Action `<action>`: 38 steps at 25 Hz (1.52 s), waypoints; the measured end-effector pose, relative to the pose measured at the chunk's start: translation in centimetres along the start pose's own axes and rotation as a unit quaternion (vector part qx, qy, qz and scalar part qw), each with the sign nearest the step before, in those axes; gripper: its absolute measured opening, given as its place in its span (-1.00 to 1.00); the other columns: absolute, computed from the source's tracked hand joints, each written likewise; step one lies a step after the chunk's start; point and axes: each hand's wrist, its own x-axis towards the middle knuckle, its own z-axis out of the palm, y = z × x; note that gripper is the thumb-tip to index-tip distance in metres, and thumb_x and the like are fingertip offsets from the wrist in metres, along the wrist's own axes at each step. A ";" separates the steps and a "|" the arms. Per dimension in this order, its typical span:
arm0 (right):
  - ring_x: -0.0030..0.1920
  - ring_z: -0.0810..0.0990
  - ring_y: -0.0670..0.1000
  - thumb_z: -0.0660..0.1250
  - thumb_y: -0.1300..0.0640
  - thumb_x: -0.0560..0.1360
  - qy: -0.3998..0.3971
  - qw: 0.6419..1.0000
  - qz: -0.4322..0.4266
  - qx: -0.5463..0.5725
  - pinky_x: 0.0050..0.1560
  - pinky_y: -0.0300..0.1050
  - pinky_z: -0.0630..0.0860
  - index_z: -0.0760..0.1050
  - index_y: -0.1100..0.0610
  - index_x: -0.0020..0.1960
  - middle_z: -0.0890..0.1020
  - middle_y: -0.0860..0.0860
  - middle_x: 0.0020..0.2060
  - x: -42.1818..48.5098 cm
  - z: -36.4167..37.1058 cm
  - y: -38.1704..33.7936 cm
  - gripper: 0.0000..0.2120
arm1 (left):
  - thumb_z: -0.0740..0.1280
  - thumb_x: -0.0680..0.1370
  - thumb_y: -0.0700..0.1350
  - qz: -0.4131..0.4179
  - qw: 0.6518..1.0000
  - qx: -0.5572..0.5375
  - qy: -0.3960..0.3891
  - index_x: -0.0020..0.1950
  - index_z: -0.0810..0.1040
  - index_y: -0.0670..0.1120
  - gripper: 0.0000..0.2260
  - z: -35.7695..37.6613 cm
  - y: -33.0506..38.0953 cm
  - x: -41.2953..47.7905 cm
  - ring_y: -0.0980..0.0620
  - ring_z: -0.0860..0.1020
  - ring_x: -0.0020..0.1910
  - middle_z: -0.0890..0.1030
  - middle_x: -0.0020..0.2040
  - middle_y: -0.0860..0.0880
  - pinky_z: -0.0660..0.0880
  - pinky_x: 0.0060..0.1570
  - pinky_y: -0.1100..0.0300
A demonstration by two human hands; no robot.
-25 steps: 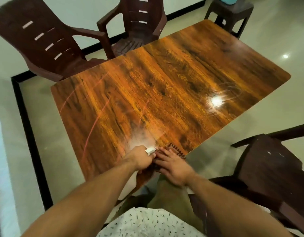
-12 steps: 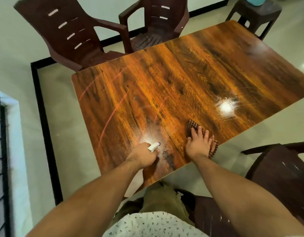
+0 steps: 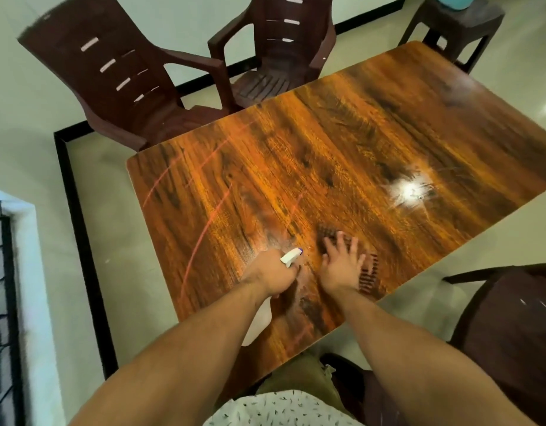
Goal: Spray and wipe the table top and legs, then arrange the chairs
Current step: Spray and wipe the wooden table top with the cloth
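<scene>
The glossy wood-grain table top (image 3: 342,155) fills the middle of the view. My left hand (image 3: 271,273) grips a spray bottle, whose white nozzle (image 3: 290,256) points forward over the near part of the table; the bottle's body is mostly hidden under my forearm. My right hand (image 3: 340,261) lies flat with fingers spread on a dark checked cloth (image 3: 368,272), pressing it to the table just right of the nozzle. A misty wet patch shows in front of the nozzle.
Two dark brown plastic chairs stand at the far side, one (image 3: 112,84) at the left corner, one (image 3: 280,50) behind the table. A third chair (image 3: 511,327) is at my right. A small stool (image 3: 456,23) stands far right. A barred window (image 3: 1,302) is at left.
My right hand has slid the cloth leftwards, closer to the spray nozzle. The view has shifted, so the table sits further right. The left hand still holds the bottle.
</scene>
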 end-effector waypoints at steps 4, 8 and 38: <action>0.61 -0.19 0.13 0.02 -0.04 0.70 -0.071 0.968 -0.231 -0.073 0.52 0.13 -0.37 0.15 -0.14 0.60 0.00 -0.08 0.63 -0.9 0.8 -0.2 -0.54 | 0.33 0.64 0.03 0.003 1.000 0.004 0.013 -0.03 0.54 -0.07 -0.82 -1.9 0.0 1.7 -0.10 0.69 -0.40 0.67 -0.23 -0.09 0.70 -0.32 0.02; 0.61 -0.16 0.20 0.00 -0.03 0.70 0.048 0.990 0.132 0.018 0.55 0.13 -0.28 0.14 -0.08 0.60 -0.03 0.00 0.63 -2.0 1.4 -0.7 -0.53 | 0.29 0.60 0.23 0.012 0.999 0.030 0.022 0.06 0.59 -0.12 -0.59 -4.3 -2.0 3.5 -0.12 0.72 -0.27 0.69 -0.11 -0.12 0.71 -0.16 -0.05; 0.61 0.00 0.11 0.15 0.06 0.66 0.118 0.978 0.155 0.069 0.56 0.02 -0.22 0.32 -0.08 0.54 0.09 -0.07 0.61 10.2 3.1 -14.9 -0.56 | 0.31 0.65 0.02 0.123 0.957 0.143 -0.219 0.14 0.60 -0.21 -0.70 -18.3 3.4 25.7 0.00 0.62 -0.53 0.71 -0.19 -0.14 0.55 -0.49 0.20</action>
